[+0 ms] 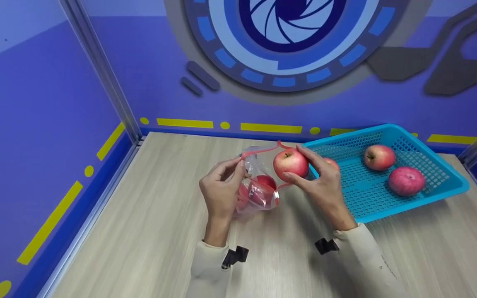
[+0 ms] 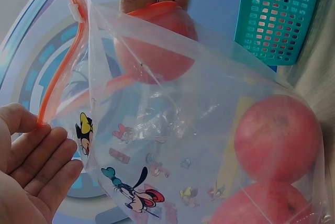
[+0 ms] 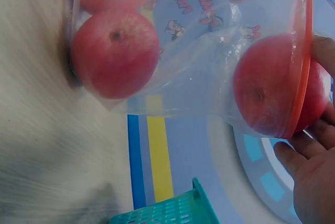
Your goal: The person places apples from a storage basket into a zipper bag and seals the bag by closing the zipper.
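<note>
A clear zip bag [image 2: 172, 145] with a red-orange rim and cartoon prints hangs upright, its mouth spread apart. My left hand [image 1: 221, 188] pinches the rim on the left side between thumb and fingers. In my right hand [image 1: 323, 186] is a red apple [image 1: 290, 164], gripped between thumb and fingers at the bag's mouth. The right wrist view shows this apple [image 3: 261, 88] partly behind the bag's rim. Low in the bag lie two more apples, one [image 2: 277, 137] resting against the other [image 2: 267, 205].
A blue plastic basket [image 1: 425, 203] stands on the right of the wooden table [image 1: 147, 231]. Inside it are a yellowish-red apple [image 1: 379, 157], a darker red apple [image 1: 406, 181] and one partly hidden by the right hand. Printed panels rise at the back and left.
</note>
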The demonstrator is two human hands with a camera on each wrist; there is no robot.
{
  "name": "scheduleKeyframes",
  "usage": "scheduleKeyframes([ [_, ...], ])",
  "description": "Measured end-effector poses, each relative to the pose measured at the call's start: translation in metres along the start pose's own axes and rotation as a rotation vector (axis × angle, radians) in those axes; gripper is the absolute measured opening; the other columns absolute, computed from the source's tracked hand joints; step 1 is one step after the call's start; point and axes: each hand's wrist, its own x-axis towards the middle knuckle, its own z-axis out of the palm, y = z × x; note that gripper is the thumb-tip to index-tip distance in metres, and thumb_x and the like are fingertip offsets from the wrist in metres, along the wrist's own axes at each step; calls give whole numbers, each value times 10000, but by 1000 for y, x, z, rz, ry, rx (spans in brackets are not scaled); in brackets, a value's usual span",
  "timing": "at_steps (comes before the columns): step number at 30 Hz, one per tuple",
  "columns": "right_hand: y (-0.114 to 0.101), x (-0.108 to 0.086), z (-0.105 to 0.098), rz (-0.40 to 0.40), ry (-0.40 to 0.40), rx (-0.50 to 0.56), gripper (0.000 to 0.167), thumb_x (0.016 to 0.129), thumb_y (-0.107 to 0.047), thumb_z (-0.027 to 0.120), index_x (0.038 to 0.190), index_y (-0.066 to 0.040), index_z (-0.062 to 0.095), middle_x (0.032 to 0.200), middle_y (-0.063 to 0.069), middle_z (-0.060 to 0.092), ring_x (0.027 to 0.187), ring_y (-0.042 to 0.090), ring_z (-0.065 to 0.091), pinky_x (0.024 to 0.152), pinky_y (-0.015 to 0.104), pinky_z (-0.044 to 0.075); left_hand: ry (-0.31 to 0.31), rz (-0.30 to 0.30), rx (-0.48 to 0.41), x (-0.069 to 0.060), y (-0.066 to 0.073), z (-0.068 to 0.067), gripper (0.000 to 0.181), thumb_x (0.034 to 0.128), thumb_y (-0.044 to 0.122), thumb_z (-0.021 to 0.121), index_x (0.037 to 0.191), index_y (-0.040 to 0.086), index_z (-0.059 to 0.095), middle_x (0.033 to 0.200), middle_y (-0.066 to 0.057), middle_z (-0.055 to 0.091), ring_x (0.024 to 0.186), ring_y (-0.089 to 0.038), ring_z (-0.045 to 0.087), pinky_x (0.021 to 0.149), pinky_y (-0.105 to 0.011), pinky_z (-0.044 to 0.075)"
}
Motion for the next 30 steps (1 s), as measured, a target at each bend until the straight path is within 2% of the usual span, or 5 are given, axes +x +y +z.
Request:
scheduleKeyframes([
  [5,1,-1,3,26,-1,-40,749,828,-188,945,1493,-84,617,1479,94,628,1329,282,589,975,539,583,4,-3,7,0,-1,0,107,922,52,828,1020,10,832,970,-48,800,861,-193,774,808,-390,643],
  [16,-3,-4,8,58,-38,-14,739,850,-185,928,1504,-75,601,1486,114,609,1292,295,608,1007,538,566,4,-8,2,-1,0,0,120,929,56,822,1038,6,829,967,-52,798,848,-195,767,805,-368,643],
  [23,-2,-6,15,3,-60,18,651,866,-16,874,1458,25,606,1467,182,617,1369,332,580,1090,367,487,13,-17,-5,-1,2,0,123,929,59,827,1041,9,830,967,-46,800,835,-201,760,802,-354,643],
  [27,2,-7,15,-37,-33,37,563,883,45,834,1412,47,641,1420,184,654,1312,346,629,1048,264,488,15,-31,-15,-1,3,0,126,931,68,828,1042,10,832,967,-46,802,822,-207,762,814,-351,641],
  [30,5,-7,12,-78,1,44,497,895,66,811,1372,41,676,1363,173,692,1234,345,681,1011,277,515,11,-28,-23,-1,3,1,128,932,69,826,1045,8,832,971,-54,803,819,-216,767,815,-350,640],
])
